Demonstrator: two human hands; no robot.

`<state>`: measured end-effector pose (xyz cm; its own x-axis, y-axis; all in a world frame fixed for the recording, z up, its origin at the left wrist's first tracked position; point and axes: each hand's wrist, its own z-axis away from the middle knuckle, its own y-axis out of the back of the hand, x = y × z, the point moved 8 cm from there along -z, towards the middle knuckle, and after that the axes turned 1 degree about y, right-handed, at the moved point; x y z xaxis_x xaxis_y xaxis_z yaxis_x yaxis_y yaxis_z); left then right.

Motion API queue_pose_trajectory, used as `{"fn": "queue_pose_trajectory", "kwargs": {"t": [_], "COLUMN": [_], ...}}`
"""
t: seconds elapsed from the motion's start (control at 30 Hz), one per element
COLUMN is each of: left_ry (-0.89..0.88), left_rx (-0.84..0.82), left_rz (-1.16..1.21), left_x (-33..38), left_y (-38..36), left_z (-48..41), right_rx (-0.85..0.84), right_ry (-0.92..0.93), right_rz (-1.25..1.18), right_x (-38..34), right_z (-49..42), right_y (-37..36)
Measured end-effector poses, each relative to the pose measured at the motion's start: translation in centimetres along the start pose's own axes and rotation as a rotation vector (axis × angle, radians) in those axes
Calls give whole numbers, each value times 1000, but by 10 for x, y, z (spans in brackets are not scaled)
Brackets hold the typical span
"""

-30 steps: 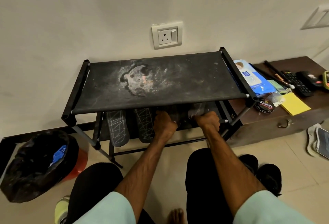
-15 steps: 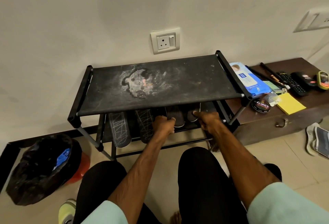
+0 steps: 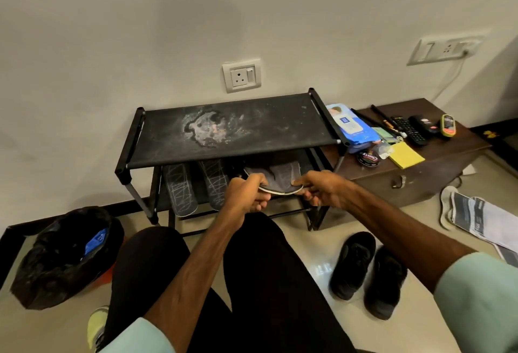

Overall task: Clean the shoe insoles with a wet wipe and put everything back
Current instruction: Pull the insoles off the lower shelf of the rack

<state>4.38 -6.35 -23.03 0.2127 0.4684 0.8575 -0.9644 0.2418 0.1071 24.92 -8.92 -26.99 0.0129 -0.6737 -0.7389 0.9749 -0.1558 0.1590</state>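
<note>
Left hand (image 3: pixel 248 195) and right hand (image 3: pixel 322 188) both pinch grey insoles (image 3: pixel 280 177) under the rack (image 3: pixel 266 128). They are probably fetching them, so the next move needs a wipe from the pack (image 3: pixel 350 128).

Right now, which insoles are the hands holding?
The plain grey insoles on the right: the left hand and right hand both grip them. The two scribble-patterned insoles lie untouched further left.

Left hand (image 3: pixel 247 195), right hand (image 3: pixel 320 189): outstretched, curled.
</note>
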Motion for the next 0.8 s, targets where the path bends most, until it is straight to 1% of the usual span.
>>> {"fn": "queue_pose_trajectory", "kwargs": {"t": [0.1,0.2,0.3,0.5,0.6,0.7,0.8], "left_ry": [13,52,99,198,247,282,335], "left_rx": [-109,-205,-291,-447,-433,-400,-373], "left_rz": [-77,-150,-233,-366,-429,-489,-505], "left_x": [6,13,18,7,-12,-35,-56], "left_y": [-4,-7,-14,-36,-57,-81,-102], "left_z": [38,69,95,113,102,80,52], "right_rx": [-19,-34,-54,-44,-31,-57,-89], "right_ry": [49,91,95,78,13,-85,-200], "right_rz": [19,106,214,421,476,531,480], "right_x": [-1,-7,-12,-14,3,32,69], "right_z": [49,89,122,150,132,97,58], "right_y": [12,31,47,63,73,81,89]}}
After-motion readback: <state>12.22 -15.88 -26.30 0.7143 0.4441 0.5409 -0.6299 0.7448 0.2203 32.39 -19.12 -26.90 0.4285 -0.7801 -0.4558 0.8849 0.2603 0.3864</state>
